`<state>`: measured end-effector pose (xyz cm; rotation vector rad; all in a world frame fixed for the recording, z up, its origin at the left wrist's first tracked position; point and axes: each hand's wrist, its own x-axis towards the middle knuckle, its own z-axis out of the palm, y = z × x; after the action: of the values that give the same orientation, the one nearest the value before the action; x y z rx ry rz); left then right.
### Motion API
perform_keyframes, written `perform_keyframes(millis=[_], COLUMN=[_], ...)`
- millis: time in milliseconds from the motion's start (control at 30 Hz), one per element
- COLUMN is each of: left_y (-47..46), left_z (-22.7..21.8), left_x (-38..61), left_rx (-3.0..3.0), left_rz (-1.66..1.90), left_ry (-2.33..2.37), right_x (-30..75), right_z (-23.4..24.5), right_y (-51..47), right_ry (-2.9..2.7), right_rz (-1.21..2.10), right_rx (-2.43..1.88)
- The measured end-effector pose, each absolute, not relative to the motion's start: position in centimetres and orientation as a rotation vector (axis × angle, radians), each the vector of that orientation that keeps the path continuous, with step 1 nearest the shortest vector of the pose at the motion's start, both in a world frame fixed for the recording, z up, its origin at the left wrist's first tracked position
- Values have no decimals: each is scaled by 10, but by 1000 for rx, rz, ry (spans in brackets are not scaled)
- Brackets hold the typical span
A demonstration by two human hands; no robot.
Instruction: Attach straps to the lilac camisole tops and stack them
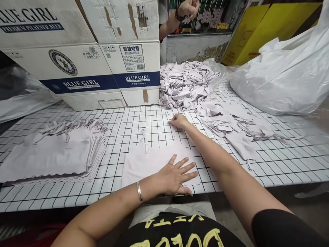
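Note:
A pale pinkish camisole lies flat on the grid-patterned tabletop in front of me. My left hand presses on its right part, palm down with fingers spread. Beyond its upper edge, my right hand is closed in a pinch on one thin shoulder strap, drawn out away from the body of the garment. The other strap lies loose on the table at the left. A neat stack of like camisoles is to the left, straps bunched at the far end. To the right are several crumpled ones.
A large heap of the same garments sits at the back beside a beer carton. A full white plastic bag stands at right, with a yellow box behind. Another person's hand shows past the carton.

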<state>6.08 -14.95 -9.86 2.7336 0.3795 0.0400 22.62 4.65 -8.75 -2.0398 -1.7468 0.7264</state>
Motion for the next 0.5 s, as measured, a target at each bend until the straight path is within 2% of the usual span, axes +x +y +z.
perform_keyframes(millis=[200, 400, 500], left_y=[-146, -147, -147], left_z=[-105, -99, -92], left_x=[61, 64, 62], left_rx=[2690, 2625, 2571], left_rz=[3, -10, -25], left_ry=[362, 362, 370], right_x=[218, 219, 209], right_z=[-86, -84, -83], right_y=[77, 102, 116], right_ry=[-1766, -1654, -1634], right_rz=[905, 729, 783], right_rx=[-2115, -2144, -2123])
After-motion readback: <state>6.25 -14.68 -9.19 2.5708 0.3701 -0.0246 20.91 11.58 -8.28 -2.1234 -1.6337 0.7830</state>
